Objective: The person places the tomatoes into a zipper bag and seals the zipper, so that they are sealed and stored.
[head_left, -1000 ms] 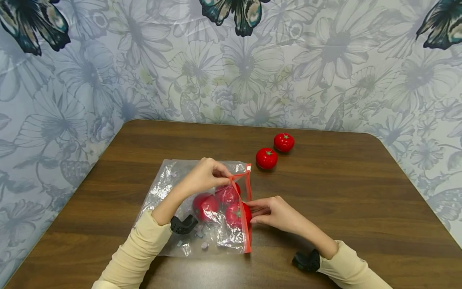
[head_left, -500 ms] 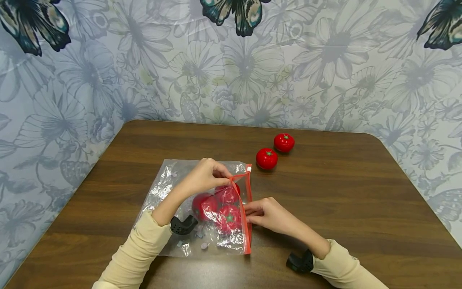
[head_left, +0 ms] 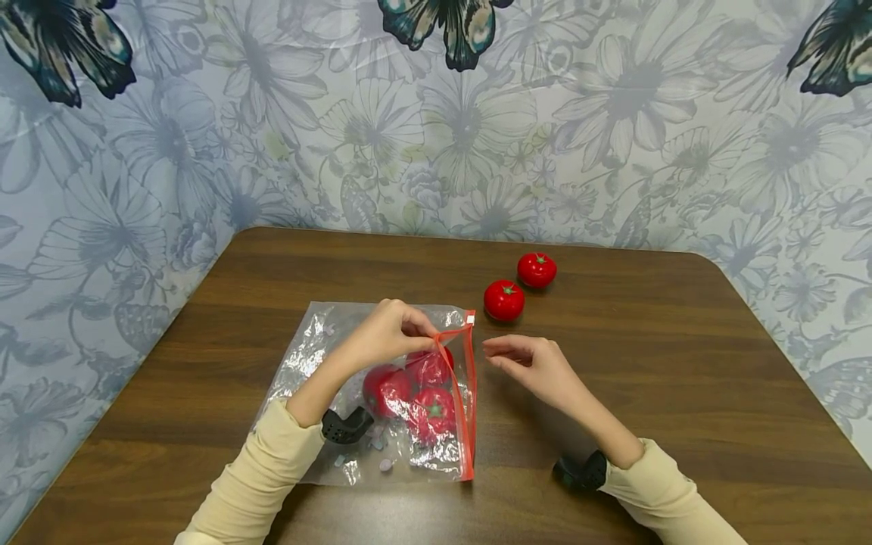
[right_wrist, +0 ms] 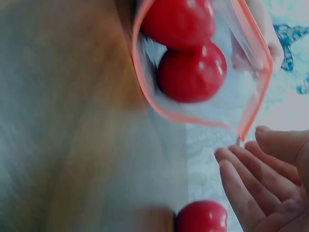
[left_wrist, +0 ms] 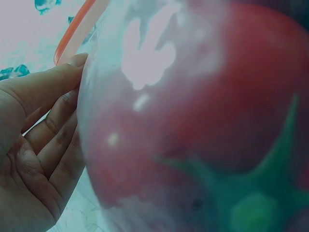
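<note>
A clear zip bag (head_left: pixel 320 333) with a red-orange zip edge lies on the table, its mouth facing right and held apart. Inside it sit three red tomatoes, one nearest the mouth (head_left: pixel 433 413) with its green stem showing. My left hand (head_left: pixel 388 333) pinches the upper lip of the bag between thumb and fingers. To the right of the mouth, my right hand (head_left: pixel 534 367) is in the air, fingers loosely extended, holding nothing. Two more tomatoes stand outside the bag, a nearer one (head_left: pixel 504 300) and a farther one (head_left: pixel 537 270). In the right wrist view, tomatoes (right_wrist: pixel 192 72) show through the bag's opening.
The brown wooden table (head_left: pixel 647 341) reaches back to a wall covering (head_left: pixel 477 151) with flowers and butterflies. Black wrist devices (head_left: pixel 347 425) sit on both wrists.
My right hand pushed a tomato leftward into the bag, let it go, then withdrew from the mouth and moved up and right. My left hand has stayed in place on the bag's lip.
</note>
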`<state>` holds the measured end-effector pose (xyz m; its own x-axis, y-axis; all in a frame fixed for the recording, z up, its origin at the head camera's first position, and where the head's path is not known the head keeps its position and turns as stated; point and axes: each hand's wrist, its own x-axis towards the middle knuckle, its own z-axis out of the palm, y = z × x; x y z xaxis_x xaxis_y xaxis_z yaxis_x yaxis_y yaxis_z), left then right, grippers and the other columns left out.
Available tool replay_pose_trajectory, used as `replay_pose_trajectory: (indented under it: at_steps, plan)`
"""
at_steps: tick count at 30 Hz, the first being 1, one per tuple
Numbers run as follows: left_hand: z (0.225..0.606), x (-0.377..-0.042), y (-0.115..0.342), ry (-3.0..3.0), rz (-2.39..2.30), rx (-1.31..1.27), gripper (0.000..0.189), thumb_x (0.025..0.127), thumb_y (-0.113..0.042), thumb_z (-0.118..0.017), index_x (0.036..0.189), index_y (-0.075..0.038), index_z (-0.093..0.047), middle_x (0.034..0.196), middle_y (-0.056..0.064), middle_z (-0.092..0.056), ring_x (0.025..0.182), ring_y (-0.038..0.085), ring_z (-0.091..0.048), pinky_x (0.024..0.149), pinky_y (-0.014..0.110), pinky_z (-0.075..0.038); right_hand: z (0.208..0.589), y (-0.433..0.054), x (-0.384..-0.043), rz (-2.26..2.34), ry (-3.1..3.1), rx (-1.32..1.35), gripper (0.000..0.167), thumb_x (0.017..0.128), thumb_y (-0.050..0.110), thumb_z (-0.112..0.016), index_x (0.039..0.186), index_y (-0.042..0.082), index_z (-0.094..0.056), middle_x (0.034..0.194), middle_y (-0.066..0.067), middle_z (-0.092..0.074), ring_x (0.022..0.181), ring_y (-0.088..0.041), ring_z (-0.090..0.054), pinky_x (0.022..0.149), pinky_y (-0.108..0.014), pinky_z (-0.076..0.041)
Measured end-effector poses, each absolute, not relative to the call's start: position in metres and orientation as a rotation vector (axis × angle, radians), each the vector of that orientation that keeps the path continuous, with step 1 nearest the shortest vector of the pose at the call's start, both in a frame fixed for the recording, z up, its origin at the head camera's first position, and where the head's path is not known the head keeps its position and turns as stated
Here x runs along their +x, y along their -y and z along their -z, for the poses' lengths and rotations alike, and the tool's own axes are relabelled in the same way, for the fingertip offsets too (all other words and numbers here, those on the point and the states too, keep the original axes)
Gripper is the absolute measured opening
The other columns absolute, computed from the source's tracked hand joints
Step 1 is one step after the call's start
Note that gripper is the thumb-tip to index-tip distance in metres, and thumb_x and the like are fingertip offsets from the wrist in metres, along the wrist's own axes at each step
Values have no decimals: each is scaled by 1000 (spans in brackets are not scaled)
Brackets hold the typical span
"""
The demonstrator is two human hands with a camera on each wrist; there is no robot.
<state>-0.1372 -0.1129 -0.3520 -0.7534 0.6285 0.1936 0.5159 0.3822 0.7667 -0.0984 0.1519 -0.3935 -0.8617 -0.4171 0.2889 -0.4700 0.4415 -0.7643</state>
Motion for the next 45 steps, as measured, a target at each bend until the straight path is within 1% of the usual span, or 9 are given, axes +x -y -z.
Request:
replay_pose_trajectory:
  at_steps: [3, 6, 10, 15, 20, 27, 34, 41, 45]
  plan:
    - [352, -137, 113, -2498, -1320, 1033, 3, 82, -5, -72, 84, -4, -74, 79, -3, -68, 59, 19, -62, 49, 24, -43, 391, -158, -105, -1397, 2567, 701, 25, 83, -1, -69, 108, -1, -68, 102, -6, -68, 88, -13, -65, 74, -25, -51]
    - [353, -137, 113, -2498, -1321, 1032, 4, 82, -6, -72, 84, -4, -74, 79, -3, -68, 59, 21, -62, 49, 23, -43, 391, -162, -113, -1411, 2506, 620, 28, 83, -3, -68, 110, -2, -66, 103, -11, -67, 91, -18, -65, 77, -25, -50]
    - [353, -137, 113, -2506, -1322, 1044, 4, 82, -6, -72, 84, -4, -74, 78, -3, -68, 58, 22, -61, 48, 23, -43, 393, -167, -122, -1470, 2432, 486, 34, 85, -2, -66, 118, -4, -60, 109, -17, -64, 100, -26, -61, 83, -32, -49]
    - [352, -137, 113, -2495, -1332, 1049, 3, 82, -5, -72, 84, -3, -74, 79, -2, -68, 59, 22, -62, 49, 24, -44, 399, -170, -137, -1556, 2417, 328, 49, 88, 5, -65, 132, -3, -46, 130, -22, -49, 120, -33, -46, 95, -43, -39]
    - [352, -137, 113, -2493, -1332, 1043, 4, 82, -6, -72, 84, -3, -74, 80, 0, -69, 60, 22, -62, 49, 24, -44, 403, -168, -150, -1696, 2485, 226, 61, 90, 9, -63, 140, -4, -31, 142, -23, -34, 130, -33, -34, 103, -43, -28]
    - [352, -136, 113, -2492, -1331, 1028, 4, 82, -5, -71, 84, -3, -74, 80, 0, -69, 62, 19, -63, 51, 25, -46, 407, -161, -165, -1790, 2535, 135, 65, 90, 8, -63, 142, -4, -26, 145, -22, -30, 131, -34, -32, 104, -42, -26]
    - [350, -135, 113, -2491, -1325, 1040, 4, 82, -5, -72, 84, -3, -74, 81, -1, -69, 63, 14, -64, 52, 25, -47, 411, -160, -172, -1757, 2604, 49, 67, 88, 10, -65, 143, 1, -27, 141, -23, -34, 126, -36, -37, 101, -44, -33]
    - [350, -136, 113, -2484, -1340, 1037, 3, 82, -4, -72, 84, -3, -74, 81, 0, -69, 64, 11, -64, 53, 25, -48, 415, -162, -175, -1744, 2612, 49, 68, 88, 14, -67, 143, 2, -29, 141, -23, -35, 125, -37, -38, 100, -45, -33]
    - [350, -136, 113, -2475, -1345, 1030, 4, 82, -4, -72, 84, -2, -74, 81, 1, -69, 64, 13, -64, 54, 25, -48, 415, -162, -173, -1784, 2587, 24, 67, 88, 14, -68, 143, 2, -31, 142, -23, -35, 127, -35, -36, 101, -43, -32]
